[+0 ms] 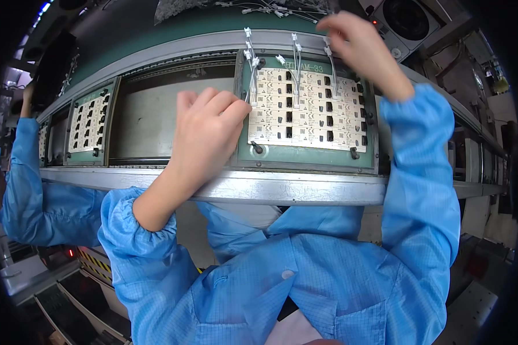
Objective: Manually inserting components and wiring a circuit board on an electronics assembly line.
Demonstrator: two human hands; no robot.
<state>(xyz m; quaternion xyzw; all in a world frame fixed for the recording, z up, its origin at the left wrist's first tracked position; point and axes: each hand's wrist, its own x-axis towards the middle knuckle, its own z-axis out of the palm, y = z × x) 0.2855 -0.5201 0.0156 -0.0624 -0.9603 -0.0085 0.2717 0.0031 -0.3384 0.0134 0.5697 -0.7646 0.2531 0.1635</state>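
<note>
My left hand is curled closed at the left edge of a green fixture. Its fingertips are turned down beside the white wires, and whatever they may hold is hidden. On the fixture lies a panel of white circuit boards with rows of black parts. Thin cables with white connectors rise from the panel past its far edge. My right hand hovers beyond the far right corner, slightly blurred. Its thumb and forefinger look apart, close to a white connector; nothing shows between them.
Loose white cables and a clear plastic bag lie on the green bench beyond the conveyor rail. Another fixture with boards sits to the left, near a co-worker's blue sleeve. A round black device stands far right.
</note>
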